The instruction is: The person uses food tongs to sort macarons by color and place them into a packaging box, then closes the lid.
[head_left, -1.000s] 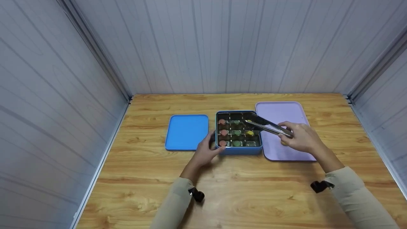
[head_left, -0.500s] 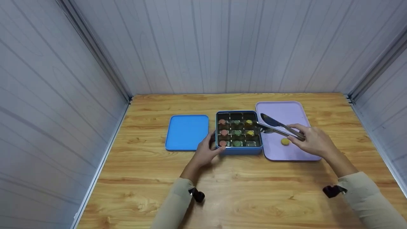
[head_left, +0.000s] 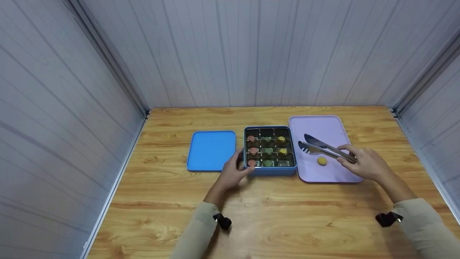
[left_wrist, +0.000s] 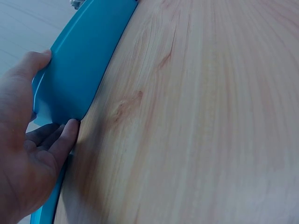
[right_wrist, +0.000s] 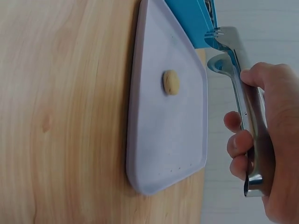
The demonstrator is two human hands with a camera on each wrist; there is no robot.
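Head view: 1 blue tin (head_left: 270,169) stands mid-table with 9 compartments in a 3-by-3 grid. Its left column holds 3 reddish pieces (head_left: 252,150), the middle column 3 green pieces (head_left: 267,150), and the right column 2 yellow pieces (head_left: 283,150); what fills the near right cell cannot be told. 1 blue lid (head_left: 211,150) lies left of it. 1 lilac tray (head_left: 323,129) lies right, bearing 1 yellow cookie (head_left: 322,161). The left hand (head_left: 233,172) grips the tin's near left corner. The right hand (head_left: 366,165) holds 1 pair of metal tongs (head_left: 323,148) above the tray, tips slightly parted and empty.

Left wrist view: thumb and fingers (left_wrist: 63,140) clasp the tin's blue wall.

Right wrist view: curled fingers (right_wrist: 240,144) wrap the tongs' handle; the cookie lies alone on the tray.
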